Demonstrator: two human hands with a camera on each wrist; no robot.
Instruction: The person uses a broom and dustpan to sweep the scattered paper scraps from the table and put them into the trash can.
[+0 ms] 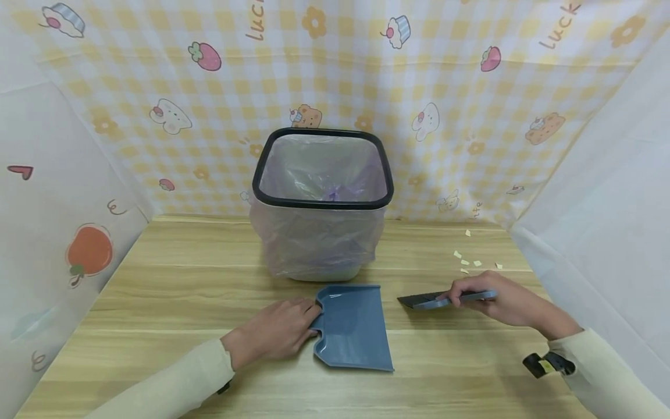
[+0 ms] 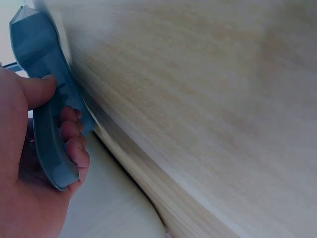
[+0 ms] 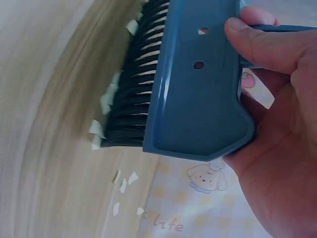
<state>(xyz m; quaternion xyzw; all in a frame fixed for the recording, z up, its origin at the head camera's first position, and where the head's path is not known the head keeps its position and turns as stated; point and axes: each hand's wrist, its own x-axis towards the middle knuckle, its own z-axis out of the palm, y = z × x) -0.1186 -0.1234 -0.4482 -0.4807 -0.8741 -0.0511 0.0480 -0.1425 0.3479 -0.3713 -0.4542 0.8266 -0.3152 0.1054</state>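
Note:
A blue dustpan (image 1: 353, 326) lies on the wooden table, its straight edge facing right. My left hand (image 1: 285, 327) grips its handle (image 2: 52, 144), fingers curled round it. To the right, my right hand (image 1: 497, 294) holds a blue brush (image 1: 431, 301) by the handle, tilted with dark bristles (image 3: 136, 94) down at the table. In the right wrist view, pale paper scraps (image 3: 106, 99) lie along the bristle tips. More scraps (image 1: 464, 262) are scattered on the table beyond the right hand. A gap separates brush and dustpan.
A bin (image 1: 321, 238) with a black rim and a translucent liner stands behind the dustpan. Patterned cloth (image 1: 450, 75) hangs at the back, and white sheets (image 1: 602, 157) bound both sides of the table (image 1: 183, 279).

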